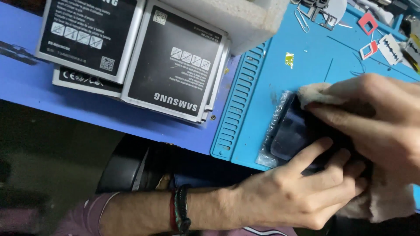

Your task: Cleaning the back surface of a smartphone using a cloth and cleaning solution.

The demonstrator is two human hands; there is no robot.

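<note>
blue mat [306, 78]: hands wiping phone [293, 131]

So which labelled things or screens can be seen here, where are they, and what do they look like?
Flat battery: top centre on blue bench, rectangular, black label, silver rim.
Second battery: top left, same look, stacked on another.
Dark phone: on the blue mat under both hands, glossy, plastic-wrapped edge.

The left hand [302, 183] reaches in from the lower left, forearm bare, fingers extended and pressing flat. The right hand [372, 118] lies above it, fingers curled, pressing down.
</note>
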